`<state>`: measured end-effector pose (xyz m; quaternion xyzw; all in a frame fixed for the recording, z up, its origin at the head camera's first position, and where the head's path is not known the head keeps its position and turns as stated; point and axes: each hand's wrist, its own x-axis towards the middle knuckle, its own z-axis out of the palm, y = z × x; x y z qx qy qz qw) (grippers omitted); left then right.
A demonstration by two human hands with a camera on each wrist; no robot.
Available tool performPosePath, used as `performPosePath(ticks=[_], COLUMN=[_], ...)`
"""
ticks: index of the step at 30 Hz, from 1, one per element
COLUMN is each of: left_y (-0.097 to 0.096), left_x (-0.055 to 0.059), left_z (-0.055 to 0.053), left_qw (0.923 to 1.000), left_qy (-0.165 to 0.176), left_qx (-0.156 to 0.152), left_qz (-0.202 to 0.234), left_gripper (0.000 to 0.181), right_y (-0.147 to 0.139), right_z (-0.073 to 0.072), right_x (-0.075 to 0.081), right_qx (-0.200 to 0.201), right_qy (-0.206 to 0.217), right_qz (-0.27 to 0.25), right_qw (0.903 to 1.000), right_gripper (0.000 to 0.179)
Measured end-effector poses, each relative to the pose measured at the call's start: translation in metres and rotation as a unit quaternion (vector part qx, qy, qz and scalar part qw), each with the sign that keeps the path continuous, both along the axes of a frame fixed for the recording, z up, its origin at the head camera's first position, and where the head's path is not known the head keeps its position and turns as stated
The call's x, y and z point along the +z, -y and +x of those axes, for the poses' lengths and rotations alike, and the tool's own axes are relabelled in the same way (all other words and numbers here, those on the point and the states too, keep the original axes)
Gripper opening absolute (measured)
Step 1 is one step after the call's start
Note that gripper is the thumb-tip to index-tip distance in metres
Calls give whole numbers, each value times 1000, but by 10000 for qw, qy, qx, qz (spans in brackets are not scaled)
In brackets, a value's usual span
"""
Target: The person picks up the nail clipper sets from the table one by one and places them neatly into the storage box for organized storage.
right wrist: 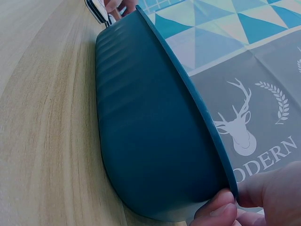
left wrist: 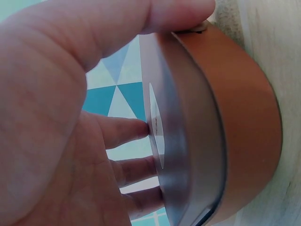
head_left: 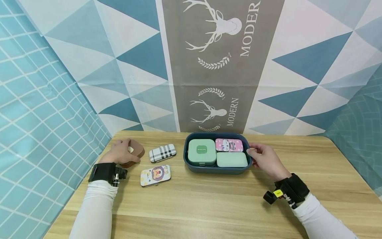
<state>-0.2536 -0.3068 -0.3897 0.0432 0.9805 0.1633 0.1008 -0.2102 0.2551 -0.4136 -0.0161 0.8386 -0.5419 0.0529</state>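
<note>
On the left of the table, my left hand (head_left: 117, 153) grips a rounded brown case (head_left: 137, 149), thumb at one end and fingers along its face. The left wrist view shows the case's tan outer shell (left wrist: 249, 113) close against the wooden surface. My right hand (head_left: 266, 160) pinches the right rim of a dark blue plastic bin (head_left: 215, 170) between thumb and fingers. Inside the bin sit a square mint-green manicure box (head_left: 194, 158), a pink cartoon case (head_left: 238, 145) and a pale green case (head_left: 231, 160), packed side by side.
Between the brown case and the bin lie a black-and-white plaid case (head_left: 162, 153) and, nearer to me, a case with a lion picture (head_left: 149, 178). Behind the wooden table (head_left: 197, 205) rises a patterned cloth backdrop (head_left: 143, 76), with blue checked cloth (head_left: 38, 109) on the left.
</note>
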Motion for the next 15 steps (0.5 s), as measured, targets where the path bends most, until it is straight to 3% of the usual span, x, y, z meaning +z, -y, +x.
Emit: performPosePath(ticks=[15], left_y=[0], left_x=[-1], left_z=[-1], left_qw=[9999], left_qy=[-7], left_qx=[67], left_qz=[105], left_gripper=[108], right_y=[-1], right_z=[-1], right_x=[0], right_qx=[1], right_qy=[31], right_qz=[-87], right_qw=[10000], right_gripper=[47])
